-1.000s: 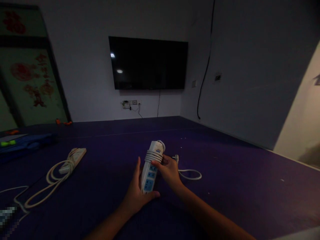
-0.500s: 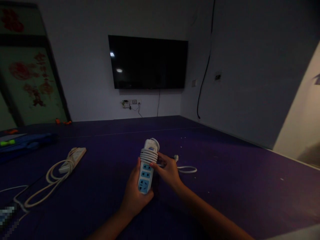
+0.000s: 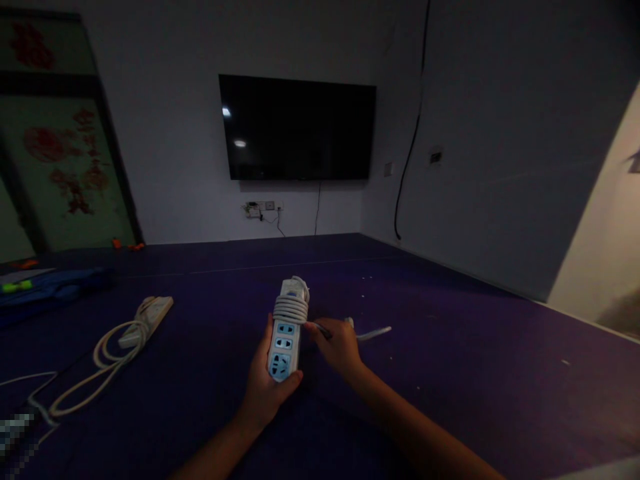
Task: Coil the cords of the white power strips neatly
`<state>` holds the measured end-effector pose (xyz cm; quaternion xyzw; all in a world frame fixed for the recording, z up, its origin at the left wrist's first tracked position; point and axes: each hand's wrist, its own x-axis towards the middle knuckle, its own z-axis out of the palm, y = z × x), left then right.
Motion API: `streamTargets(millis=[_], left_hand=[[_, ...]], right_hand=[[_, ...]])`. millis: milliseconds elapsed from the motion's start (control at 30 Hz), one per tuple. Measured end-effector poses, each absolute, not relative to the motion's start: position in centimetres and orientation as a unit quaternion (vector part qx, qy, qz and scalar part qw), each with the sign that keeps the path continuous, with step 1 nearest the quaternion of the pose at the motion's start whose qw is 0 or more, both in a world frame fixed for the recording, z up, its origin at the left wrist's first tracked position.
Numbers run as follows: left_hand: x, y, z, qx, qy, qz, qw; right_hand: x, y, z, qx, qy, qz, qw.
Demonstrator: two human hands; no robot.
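Observation:
A white power strip (image 3: 284,340) with blue sockets stands upright in my left hand (image 3: 263,387), which is closed around its lower end. Its white cord (image 3: 291,308) is coiled several turns around the upper part. My right hand (image 3: 337,345) sits just right of the strip, fingers pinched on the cord where it leaves the coil. The loose end of the cord with its plug (image 3: 370,331) trails right on the dark purple floor (image 3: 450,360).
A second power strip (image 3: 150,312) with a looped cord (image 3: 100,363) lies on the floor to the left. A blue flat object (image 3: 50,285) lies far left. A dark TV (image 3: 297,127) hangs on the far wall above an outlet (image 3: 260,207).
The strip has shifted left and nearer in my left hand. The loose cord loop on the floor has shrunk as my right hand drew it in toward the strip.

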<state>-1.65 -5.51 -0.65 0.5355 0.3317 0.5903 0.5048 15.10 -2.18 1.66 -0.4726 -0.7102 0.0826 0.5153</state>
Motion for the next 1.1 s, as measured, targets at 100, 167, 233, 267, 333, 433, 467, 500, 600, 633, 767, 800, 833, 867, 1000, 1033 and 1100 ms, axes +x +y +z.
streamTargets(millis=[100,167,233,267,333,433,467,500,600,633,767,800,833,867,1000,1033,1100], left_hand=[[-1.9,-5.5,-0.5,0.542,0.332,0.571,0.52],[-2.0,-5.6,-0.3,0.549,0.327,0.557,0.531],[-2.0,-6.0,0.0,0.551,0.317,0.554,0.537],[-1.9,-6.2,0.2,0.55,0.313,0.555,0.54],[-1.8,-6.8,0.5,0.542,0.312,0.555,0.549],[-1.5,-7.4,1.0,0.521,0.313,0.552,0.571],[-1.5,-7.5,1.1,0.513,0.312,0.553,0.577],[-1.4,-7.5,1.1,0.506,0.308,0.555,0.584],[-1.5,-7.3,0.9,0.495,0.295,0.548,0.607],[-1.6,-7.1,0.8,0.493,0.291,0.543,0.615],[-2.0,-6.6,0.3,0.496,0.268,0.526,0.637],[-2.1,-6.5,0.2,0.498,0.263,0.523,0.64],[-2.1,-6.4,0.2,0.499,0.258,0.521,0.643],[-2.1,-6.4,0.2,0.499,0.255,0.518,0.646],[-2.1,-6.2,0.3,0.497,0.251,0.51,0.656],[-2.1,-6.2,0.3,0.496,0.25,0.509,0.658],[-2.2,-6.3,0.3,0.497,0.25,0.504,0.661]], right_hand=[[15.0,-2.1,1.6,-0.467,-0.714,0.115,0.508],[14.9,-1.9,1.7,-0.464,-0.7,0.183,0.511],[14.8,-1.9,1.9,-0.44,-0.674,0.293,0.516],[14.8,-1.9,2.1,-0.419,-0.657,0.354,0.517],[14.7,-2.0,2.5,-0.372,-0.62,0.465,0.511],[14.7,-2.2,2.8,-0.299,-0.572,0.577,0.5],[14.6,-2.3,2.8,-0.275,-0.562,0.601,0.497],[14.6,-2.3,2.7,-0.255,-0.554,0.619,0.495],[14.3,-2.1,2.3,-0.219,-0.537,0.646,0.496],[14.2,-2.0,2.2,-0.213,-0.532,0.652,0.497],[14.1,-1.8,1.9,-0.202,-0.511,0.665,0.505],[14.1,-1.7,1.9,-0.201,-0.507,0.665,0.509],[14.2,-1.7,1.9,-0.201,-0.505,0.664,0.513],[14.2,-1.7,1.9,-0.2,-0.503,0.662,0.518],[14.1,-1.6,1.7,-0.21,-0.494,0.65,0.537],[14.1,-1.6,1.6,-0.215,-0.493,0.646,0.541],[14.1,-1.5,1.5,-0.222,-0.493,0.637,0.549]])
